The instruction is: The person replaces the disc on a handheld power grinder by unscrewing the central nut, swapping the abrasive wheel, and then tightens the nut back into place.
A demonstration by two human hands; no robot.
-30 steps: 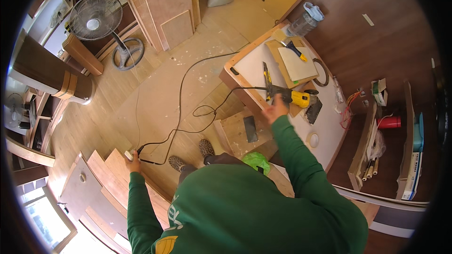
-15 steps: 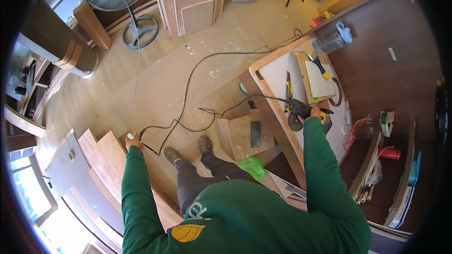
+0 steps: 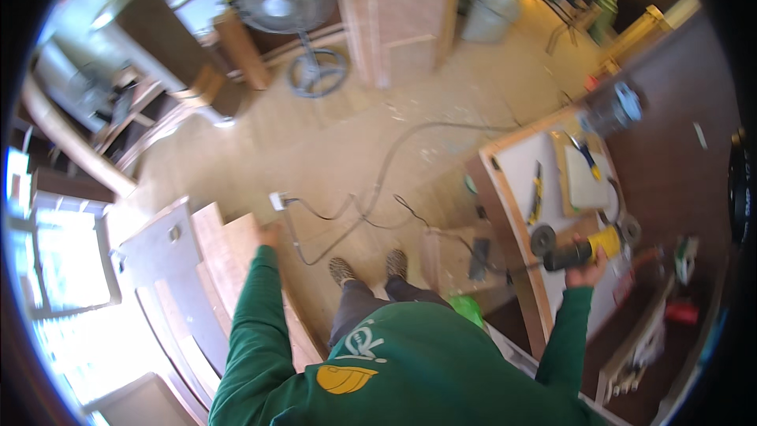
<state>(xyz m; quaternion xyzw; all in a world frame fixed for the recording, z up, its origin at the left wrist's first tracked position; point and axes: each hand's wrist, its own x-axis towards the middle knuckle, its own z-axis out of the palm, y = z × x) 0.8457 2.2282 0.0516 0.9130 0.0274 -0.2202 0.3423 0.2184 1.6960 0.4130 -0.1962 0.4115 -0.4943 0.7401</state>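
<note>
My right hand is closed around a yellow-and-black angle grinder, held over the white worktop at the right. A dark disc shows at its far end, and its black cord runs off to the left. On the left, my left hand is beside the edge of the stacked wooden boards; blur hides its fingers. Just beyond it, apart from the hand, is a white socket block with black cords leading from it.
On the worktop are a yellow utility knife, a brush and a water jug. Black cable crosses the floor ahead of my feet. A standing fan is farther off; a green bag lies near my legs.
My left hand has let go of the white block and cord. The right hand has lifted and turned the grinder, bringing it nearer me. My view has swung left.
</note>
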